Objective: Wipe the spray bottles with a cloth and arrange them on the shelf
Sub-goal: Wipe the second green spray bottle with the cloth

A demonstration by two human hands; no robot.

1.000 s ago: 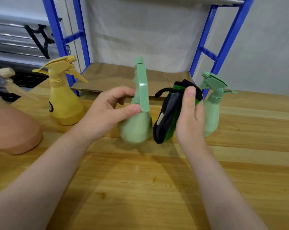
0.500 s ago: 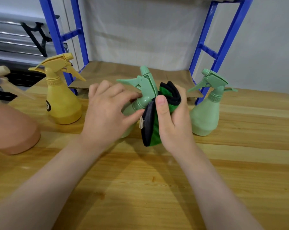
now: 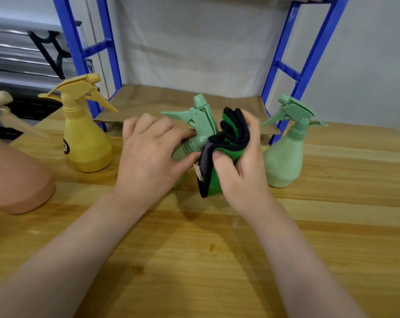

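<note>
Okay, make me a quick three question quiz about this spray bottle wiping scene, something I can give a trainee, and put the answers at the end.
1. True or false: the left hand grips the held green bottle while the right hand presses the cloth to it.
2. How many spray bottles stand on the table untouched? A) one B) two C) three
3. Fill in: the yellow bottle stands to the ____ of the hands.

Key
1. True.
2. C: the yellow bottle, the second green bottle and the orange bottle at the frame's left edge.
3. Left.
</note>
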